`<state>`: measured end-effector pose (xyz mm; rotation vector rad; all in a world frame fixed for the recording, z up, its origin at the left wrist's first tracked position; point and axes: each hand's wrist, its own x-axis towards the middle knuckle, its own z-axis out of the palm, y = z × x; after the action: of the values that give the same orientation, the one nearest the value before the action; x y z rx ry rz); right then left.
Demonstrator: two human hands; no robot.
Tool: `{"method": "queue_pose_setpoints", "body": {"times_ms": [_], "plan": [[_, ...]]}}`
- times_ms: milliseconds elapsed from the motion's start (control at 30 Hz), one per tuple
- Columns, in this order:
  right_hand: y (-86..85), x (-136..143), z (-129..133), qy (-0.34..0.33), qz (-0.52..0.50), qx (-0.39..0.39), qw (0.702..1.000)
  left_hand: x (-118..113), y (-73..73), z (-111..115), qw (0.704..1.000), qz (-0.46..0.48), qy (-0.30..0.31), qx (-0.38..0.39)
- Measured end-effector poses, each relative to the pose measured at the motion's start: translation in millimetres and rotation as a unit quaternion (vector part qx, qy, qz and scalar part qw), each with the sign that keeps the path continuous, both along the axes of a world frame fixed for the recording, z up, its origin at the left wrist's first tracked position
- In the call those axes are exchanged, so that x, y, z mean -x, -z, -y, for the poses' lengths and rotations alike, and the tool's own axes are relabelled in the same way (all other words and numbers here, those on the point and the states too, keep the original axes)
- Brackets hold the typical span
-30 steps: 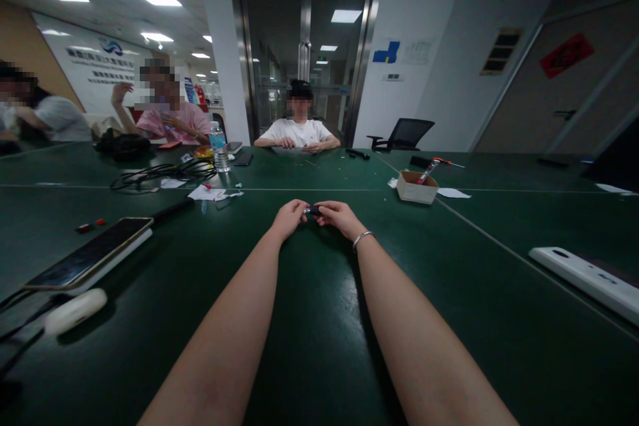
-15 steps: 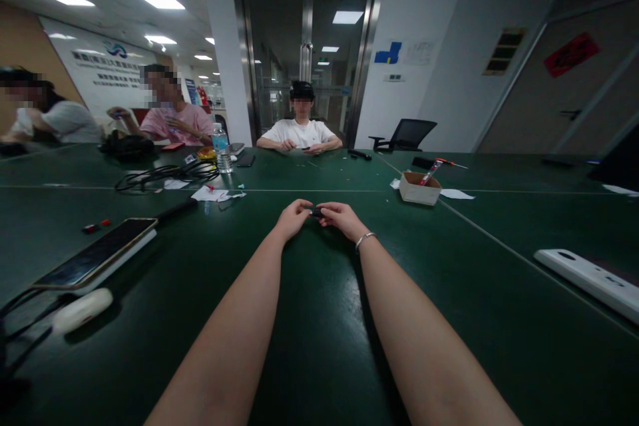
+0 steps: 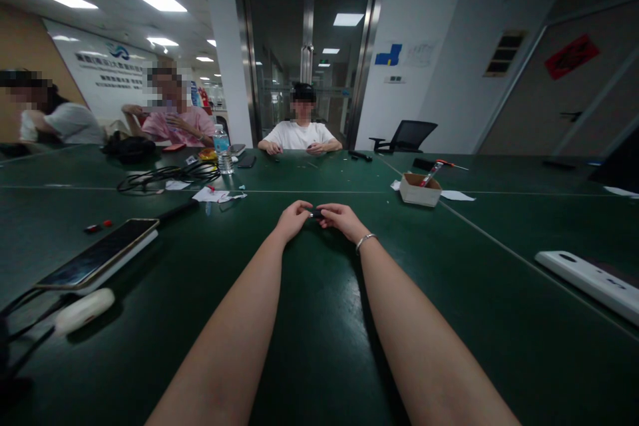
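My left hand (image 3: 293,220) and my right hand (image 3: 341,221) meet over the middle of the green table, fingertips almost touching. Between them is a small black object (image 3: 317,214) with a short silvery end on its left, like a USB stick, though it is too small to be sure. The right thumb and fingers pinch its black body. My left fingers are closed at the silvery end; whether they hold a separate piece is hidden. A silver bracelet (image 3: 366,241) circles my right wrist.
A phone (image 3: 100,254) and a white oval device (image 3: 84,311) lie at left. Beyond are black cables (image 3: 164,176), a water bottle (image 3: 222,150) and paper scraps (image 3: 212,194). A small box (image 3: 420,192) and white power strip (image 3: 589,279) are at right. A person (image 3: 301,135) sits opposite.
A silvery end now shows on the black object near my left fingertips. My hands have hardly moved. The person opposite has moved their hands apart; the person in pink has shifted an arm.
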<state>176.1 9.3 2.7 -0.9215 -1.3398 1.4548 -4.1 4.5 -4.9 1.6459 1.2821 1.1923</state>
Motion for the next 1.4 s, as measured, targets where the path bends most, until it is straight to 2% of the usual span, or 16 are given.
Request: {"method": "queue_pose_setpoints", "body": {"times_ms": [133,400,600,833,967,1167,1400], "plan": [[-1.2,0,0,-0.001,0.000,0.002,1.000,-1,-0.4,1,1.000,0.012,0.012,0.013],[-0.3,2,0,0.004,0.000,0.000,1.000,-1,-7.2,7,0.998,0.036,0.016,-0.043],[-2.2,3,0,0.002,0.031,0.000,1.000,1,-12.3,10,0.997,0.053,0.025,-0.050],[-3.3,3,1,0.006,0.031,0.001,0.999,2,-8.5,5,0.996,0.073,0.031,-0.047],[-2.0,1,1,-0.002,0.011,0.001,1.000,3,-3.3,1,0.995,0.092,0.022,-0.012],[0.4,0,-2,-0.013,0.009,-0.006,1.000,2,2.8,-4,0.998,0.047,0.026,0.024],[-2.9,1,2,-0.002,0.001,0.002,1.000,0,-1.3,1,1.000,0.014,0.004,0.009]]}}
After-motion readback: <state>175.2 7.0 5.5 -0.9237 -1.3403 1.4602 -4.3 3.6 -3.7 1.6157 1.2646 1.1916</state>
